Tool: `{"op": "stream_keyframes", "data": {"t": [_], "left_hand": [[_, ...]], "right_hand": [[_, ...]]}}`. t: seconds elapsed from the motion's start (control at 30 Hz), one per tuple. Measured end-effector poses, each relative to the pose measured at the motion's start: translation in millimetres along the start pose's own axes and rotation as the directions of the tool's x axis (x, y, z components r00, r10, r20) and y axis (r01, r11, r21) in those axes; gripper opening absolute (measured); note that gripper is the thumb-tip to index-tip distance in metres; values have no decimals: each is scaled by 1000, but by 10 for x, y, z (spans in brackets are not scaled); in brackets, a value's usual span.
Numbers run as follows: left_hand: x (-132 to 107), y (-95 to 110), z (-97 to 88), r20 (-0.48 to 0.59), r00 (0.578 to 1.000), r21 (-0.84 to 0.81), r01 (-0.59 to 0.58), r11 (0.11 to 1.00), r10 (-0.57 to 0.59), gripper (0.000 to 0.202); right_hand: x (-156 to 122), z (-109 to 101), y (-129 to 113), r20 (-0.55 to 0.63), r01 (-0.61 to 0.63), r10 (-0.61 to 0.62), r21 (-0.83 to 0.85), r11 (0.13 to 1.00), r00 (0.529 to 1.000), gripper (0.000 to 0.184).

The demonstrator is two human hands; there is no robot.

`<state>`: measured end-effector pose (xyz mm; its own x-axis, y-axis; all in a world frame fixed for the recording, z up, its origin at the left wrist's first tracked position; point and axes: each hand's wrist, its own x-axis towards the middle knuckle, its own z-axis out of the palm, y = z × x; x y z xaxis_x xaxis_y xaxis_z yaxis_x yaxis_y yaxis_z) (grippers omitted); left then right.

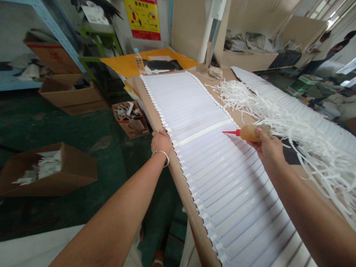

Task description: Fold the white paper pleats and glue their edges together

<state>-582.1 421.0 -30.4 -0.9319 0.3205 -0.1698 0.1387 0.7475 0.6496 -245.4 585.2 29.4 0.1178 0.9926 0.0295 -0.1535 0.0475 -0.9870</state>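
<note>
My right hand (268, 146) is wrapped round a glue bottle (250, 132) with a thin red nozzle. The bottle lies sideways above a long row of overlapping white sheets (228, 185), its tip pointing left. Wet, shiny streaks show on several sheets nearer me. One brighter white strip (205, 132) crosses the row just left of the nozzle. At the row's left edge, by the table's rim, my left hand (161, 142) is closed with its fingers curled; whether it pinches a sheet edge is hidden. A bangle circles that wrist.
A heap of loose white paper strips (267, 107) lies right of the sheets, with another white row (292, 92) beyond. Cardboard boxes with scraps (130, 120) stand on the floor to the left. A plastic bottle (138, 60) stands at the table's far end. People are at the far right.
</note>
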Motion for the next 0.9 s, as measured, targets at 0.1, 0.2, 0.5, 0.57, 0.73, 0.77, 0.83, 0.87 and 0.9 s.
{"op": "stream_keyframes", "data": {"t": [0.1, 0.2, 0.5, 0.57, 0.73, 0.77, 0.83, 0.87, 0.9], "left_hand": [[-17, 16, -11, 4, 1000, -7, 7, 1000, -7, 39], [-21, 19, -14, 8, 1000, -14, 9, 1000, -9, 39], [-25, -8, 6, 14, 1000, -46, -1, 999, 2, 34], [-32, -4, 2, 13, 1000, -52, 1, 999, 0, 33], [-54, 8, -17, 19, 1000, -66, 9, 998, -8, 31], [-59, 12, -22, 22, 1000, -68, 12, 998, -10, 31], [-68, 18, -30, 28, 1000, -71, 16, 997, -14, 31], [-70, 21, -32, 30, 999, -72, 17, 997, -15, 31], [-70, 22, -33, 31, 999, -73, 16, 997, -14, 31]], "right_hand": [[-197, 56, -7, 61, 10, -10, 6, 1000, 998, 43], [-410, 130, -20, 117, 28, -28, 6, 1000, 993, 45], [-944, 372, -17, 125, 19, -14, -42, 999, 992, 61], [-1036, 404, -2, 121, 9, -2, -56, 998, 993, 65], [-1248, 454, 53, 155, 17, 3, -134, 991, 988, 68], [-1290, 464, 65, 161, 19, 6, -153, 988, 987, 68], [-1377, 487, 85, 167, 30, 4, -199, 980, 986, 70], [-1421, 500, 90, 168, 46, -6, -233, 971, 986, 70], [-1465, 511, 90, 170, 73, -26, -276, 958, 985, 70]]}}
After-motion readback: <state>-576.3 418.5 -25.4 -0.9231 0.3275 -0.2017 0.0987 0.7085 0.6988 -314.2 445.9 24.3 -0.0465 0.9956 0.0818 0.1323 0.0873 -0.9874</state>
